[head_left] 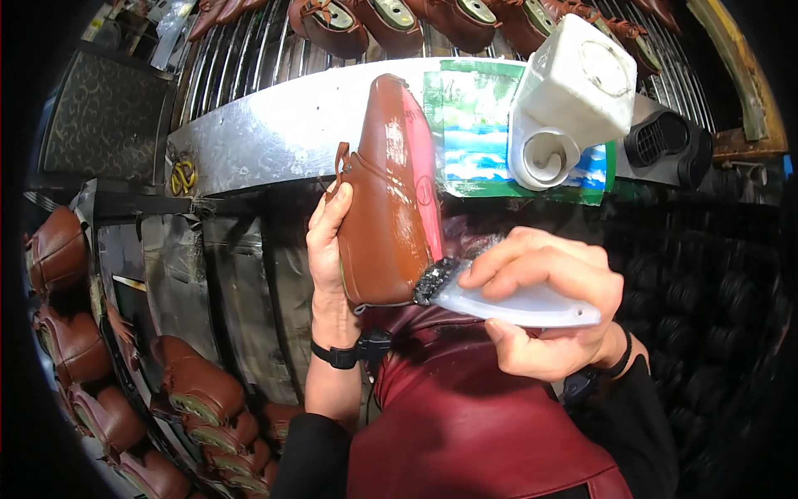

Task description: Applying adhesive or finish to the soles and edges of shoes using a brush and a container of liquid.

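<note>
My left hand [329,237] is wrapped round the far-left side of a brown leather shoe [378,216], holding it upright with its toe pointing away from me. A glossy pink band [421,166] runs along the shoe's right side, at the sole edge. In my right hand [553,291] is a brush [515,303] with a translucent white handle, its fingers closed round it. The brush's dark, clotted bristles touch the lower right edge of the shoe, near the heel. The shoe's underside is mostly turned out of sight.
A white plastic container [573,91] with a round open spout stands on a coloured sheet [474,166] on the metal bench [258,137]. Yellow-handled scissors [183,177] lie at its left end, a black sole [665,145] at the right. Brown shoes [465,23] line the rollers behind; more [195,378] stand left.
</note>
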`<state>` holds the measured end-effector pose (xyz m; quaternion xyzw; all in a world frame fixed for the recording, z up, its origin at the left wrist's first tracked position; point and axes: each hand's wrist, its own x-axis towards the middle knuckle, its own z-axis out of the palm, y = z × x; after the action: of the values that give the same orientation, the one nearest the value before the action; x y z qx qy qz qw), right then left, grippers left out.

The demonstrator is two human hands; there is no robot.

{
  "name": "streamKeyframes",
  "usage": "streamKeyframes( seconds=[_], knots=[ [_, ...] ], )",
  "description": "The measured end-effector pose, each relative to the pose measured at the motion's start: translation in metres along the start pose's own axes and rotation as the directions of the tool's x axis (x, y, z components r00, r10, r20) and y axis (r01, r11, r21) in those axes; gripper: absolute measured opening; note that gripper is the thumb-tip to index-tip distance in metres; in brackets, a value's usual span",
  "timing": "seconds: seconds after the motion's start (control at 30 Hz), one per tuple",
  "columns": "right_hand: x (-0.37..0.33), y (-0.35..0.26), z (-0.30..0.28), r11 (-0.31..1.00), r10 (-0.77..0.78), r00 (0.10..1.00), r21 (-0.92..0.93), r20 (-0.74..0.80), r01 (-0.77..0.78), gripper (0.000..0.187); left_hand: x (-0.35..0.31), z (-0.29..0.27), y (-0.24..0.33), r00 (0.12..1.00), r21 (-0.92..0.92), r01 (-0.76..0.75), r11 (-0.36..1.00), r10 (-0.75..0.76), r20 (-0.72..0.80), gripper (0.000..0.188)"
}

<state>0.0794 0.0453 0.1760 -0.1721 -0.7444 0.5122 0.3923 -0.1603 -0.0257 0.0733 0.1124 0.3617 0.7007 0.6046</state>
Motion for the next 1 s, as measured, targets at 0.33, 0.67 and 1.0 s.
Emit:
streamKeyframes(
  seconds=[0.33,0.67,1.0],
  knots=[
    [0.039,0.049,-0.027,0.960,0.058,0.998,0.275,-0.003,-0.055,0.027,0.000,-0.006,-0.032,0.994,-0.149,-0.076,0.986,0.087,0.064,0.040],
    [0.000,0.102,0.042,0.253,0.833,0.547,0.936,-0.082,-0.245,0.022,0.026,-0.014,0.017,0.959,0.137,-0.220,0.966,0.240,-0.149,0.044],
    [0.019,0.094,-0.007,0.528,0.772,0.482,0.841,-0.415,-0.121,0.020,0.306,-0.007,0.223,0.716,0.905,0.358,-0.228,0.690,-0.109,0.061]
  ],
)
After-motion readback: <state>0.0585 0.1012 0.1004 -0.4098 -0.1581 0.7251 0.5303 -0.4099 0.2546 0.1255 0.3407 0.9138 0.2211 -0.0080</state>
